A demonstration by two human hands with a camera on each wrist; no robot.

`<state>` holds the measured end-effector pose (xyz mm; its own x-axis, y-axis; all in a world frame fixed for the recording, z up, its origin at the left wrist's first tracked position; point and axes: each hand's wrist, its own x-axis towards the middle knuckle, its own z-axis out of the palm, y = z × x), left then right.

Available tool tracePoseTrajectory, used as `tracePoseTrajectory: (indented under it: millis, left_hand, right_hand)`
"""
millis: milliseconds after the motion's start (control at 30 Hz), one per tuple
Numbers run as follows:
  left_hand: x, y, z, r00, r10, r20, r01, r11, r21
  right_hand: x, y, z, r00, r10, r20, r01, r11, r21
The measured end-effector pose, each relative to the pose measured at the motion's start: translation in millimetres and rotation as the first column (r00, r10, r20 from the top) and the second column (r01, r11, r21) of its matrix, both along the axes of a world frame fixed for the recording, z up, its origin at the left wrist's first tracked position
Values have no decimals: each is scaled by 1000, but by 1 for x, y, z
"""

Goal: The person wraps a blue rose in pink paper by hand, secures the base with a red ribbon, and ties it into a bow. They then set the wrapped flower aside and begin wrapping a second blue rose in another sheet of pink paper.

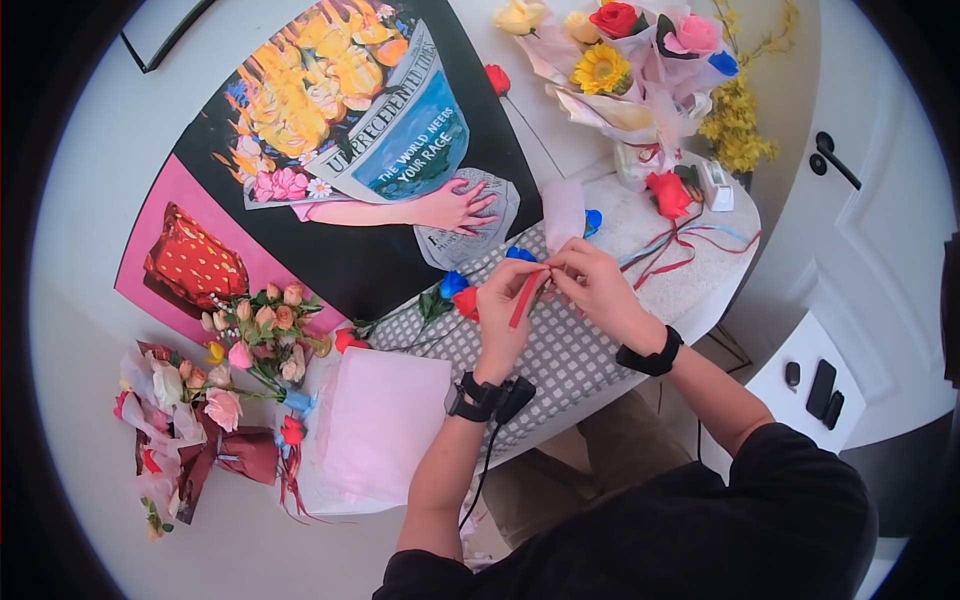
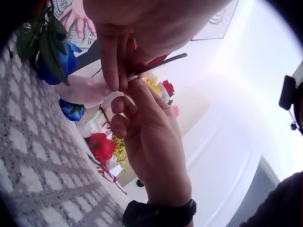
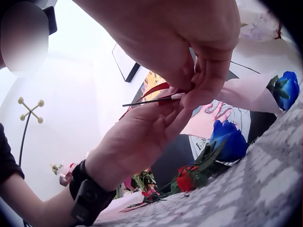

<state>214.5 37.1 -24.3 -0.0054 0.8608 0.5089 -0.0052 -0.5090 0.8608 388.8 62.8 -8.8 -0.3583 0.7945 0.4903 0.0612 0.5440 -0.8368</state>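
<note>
Both hands meet over the table's front half, fingertips close together. My left hand (image 1: 503, 305) pinches a red ribbon (image 1: 523, 300), one end of which hangs down across the fingers. From the other side, my right hand (image 1: 598, 288) pinches at the same spot, where the ribbon meets a pale pink paper wrap (image 1: 564, 215). The wrap points away from me, and a blue rose (image 3: 287, 90) shows at its far end in the right wrist view. A thin dark stem (image 2: 165, 62) sticks out from between the fingers. The fingers hide the ribbon's crossing.
Blue and red roses (image 1: 453, 285) lie on the checked cloth (image 1: 590, 345). Pink paper sheets (image 1: 385, 420) are stacked at left, beside bouquets (image 1: 225, 400). At the back right stand a wrapped bouquet (image 1: 640, 80), loose ribbons (image 1: 672, 250) and a red flower (image 1: 668, 195).
</note>
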Motion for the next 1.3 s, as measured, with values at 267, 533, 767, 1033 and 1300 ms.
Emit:
tracePoseTrajectory:
  millis: [267,533,767,1033,1300]
  left_hand:
    - [0,0,1,998,-30,59,39,989,-146]
    - [3,-3,3,999,-41,19,44,976,-214]
    - [3,-3,5,998,-59,18,62,967,-248]
    - [3,-1,1,997,-71,4,70,975,-211]
    - [4,-1,2,996,-87,38,93,971,-219]
  right_hand:
    - [12,10,-6,951,170,-260,-251,914,-320]
    - [27,19,-13,916,265,-302,-377,824,-422]
    - [32,23,-17,883,242,-402,-428,767,-478]
    - [33,20,-11,903,315,-291,-414,820,-396]
    - [28,20,-18,918,287,-273,-374,856,-356]
